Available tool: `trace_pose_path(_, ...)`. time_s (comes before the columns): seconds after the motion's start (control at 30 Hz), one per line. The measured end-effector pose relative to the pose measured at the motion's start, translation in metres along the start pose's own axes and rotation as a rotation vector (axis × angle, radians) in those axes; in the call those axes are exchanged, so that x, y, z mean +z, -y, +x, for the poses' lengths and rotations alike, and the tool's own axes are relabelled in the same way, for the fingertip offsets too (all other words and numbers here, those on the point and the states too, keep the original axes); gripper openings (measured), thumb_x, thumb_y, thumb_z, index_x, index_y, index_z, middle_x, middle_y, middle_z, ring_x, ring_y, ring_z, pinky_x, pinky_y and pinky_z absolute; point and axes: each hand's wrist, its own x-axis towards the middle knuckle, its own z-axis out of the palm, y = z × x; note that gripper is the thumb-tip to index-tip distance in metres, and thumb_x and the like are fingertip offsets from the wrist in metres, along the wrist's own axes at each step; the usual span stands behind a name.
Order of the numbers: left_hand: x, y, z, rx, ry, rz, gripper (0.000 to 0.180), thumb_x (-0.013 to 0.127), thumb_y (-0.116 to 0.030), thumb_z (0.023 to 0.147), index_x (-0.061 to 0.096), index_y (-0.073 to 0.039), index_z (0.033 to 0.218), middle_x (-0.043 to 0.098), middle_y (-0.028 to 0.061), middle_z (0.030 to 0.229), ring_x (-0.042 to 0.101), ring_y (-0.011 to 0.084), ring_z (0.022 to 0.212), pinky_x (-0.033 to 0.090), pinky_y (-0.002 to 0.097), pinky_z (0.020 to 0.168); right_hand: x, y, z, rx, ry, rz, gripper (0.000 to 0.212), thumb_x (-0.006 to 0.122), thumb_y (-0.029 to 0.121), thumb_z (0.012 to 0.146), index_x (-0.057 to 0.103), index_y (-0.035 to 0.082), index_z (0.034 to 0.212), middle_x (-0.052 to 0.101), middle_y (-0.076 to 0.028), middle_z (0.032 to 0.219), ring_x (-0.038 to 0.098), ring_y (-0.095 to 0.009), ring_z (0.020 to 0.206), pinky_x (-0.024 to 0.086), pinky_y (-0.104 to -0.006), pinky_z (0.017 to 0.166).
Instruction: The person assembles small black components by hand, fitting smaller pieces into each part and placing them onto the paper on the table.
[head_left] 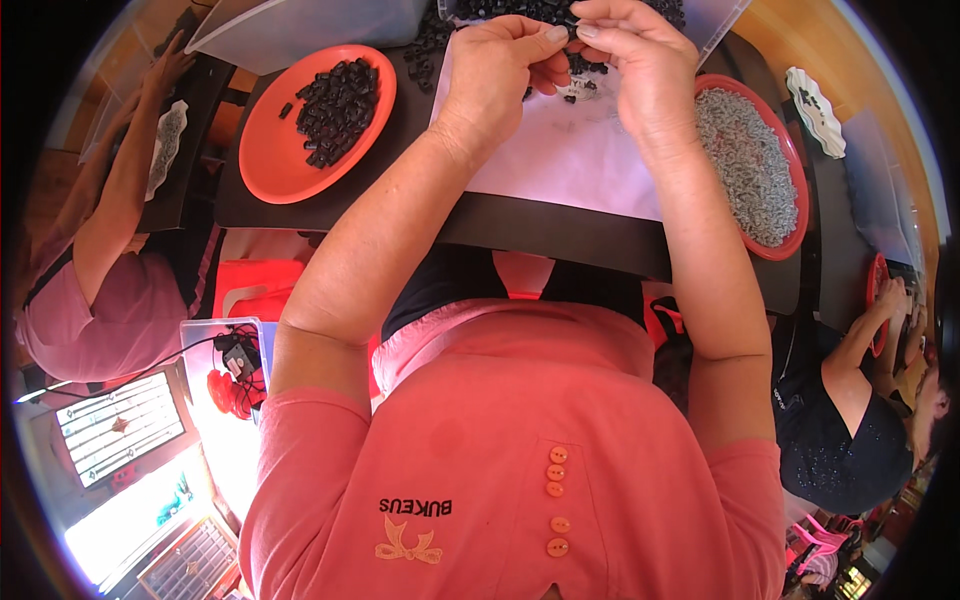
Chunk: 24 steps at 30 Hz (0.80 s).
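My left hand [500, 70] and my right hand [640, 65] meet at the fingertips above a white sheet [570, 155] on the dark table [540, 230]. Between the fingertips sits a small black part [568, 32], pinched from both sides. A few loose black parts [572, 95] lie on the sheet just under the hands. Beyond them is a pile of black parts [500, 10] by a clear tray. An orange plate [275, 160] with black parts [338, 100] stands to the left. A red dish [790, 245] full of small silver parts [750, 160] stands to the right.
A person in pink [100, 290] works at a table on the left. Another person in dark clothes [850, 420] sits at the right. A clear plastic bin [300, 25] stands at the back left, a white dish [815, 105] at the right. Boxes and a red item [225, 390] lie low on the left.
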Motion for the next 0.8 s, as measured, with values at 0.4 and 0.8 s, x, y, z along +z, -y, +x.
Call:
trace_pose_path(0.4, -0.004, 0.003, -0.001, -0.019, 0.021, -0.007, 0.018, 0.066, -0.013, 0.098, 0.068, 0.004, 0.093, 0.069, 0.0104, 0.079, 0.066, 0.0191, 0.069, 0.051, 0.0291, 0.062, 0.007, 0.021, -0.008, 0.287, -0.069, -0.314, 0.013, 0.062, -0.002, 0.094, 0.07, -0.004, 0.104, 0.071, -0.008, 0.091, 0.067, -0.015, 0.08, 0.055, -0.0282, 0.07)
trace_pose_path(0.8, -0.002, 0.005, -0.002, -0.038, 0.043, 0.053, 0.016, 0.067, -0.011, 0.095, 0.068, 0.004, 0.093, 0.068, 0.0102, 0.077, 0.064, 0.0193, 0.066, 0.049, 0.0289, 0.061, -0.005, 0.026, -0.008, -0.017, 0.127, -0.76, 0.007, 0.067, -0.004, 0.088, 0.07, -0.001, 0.093, 0.07, -0.004, 0.085, 0.064, -0.01, 0.074, 0.052, -0.0256, 0.064)
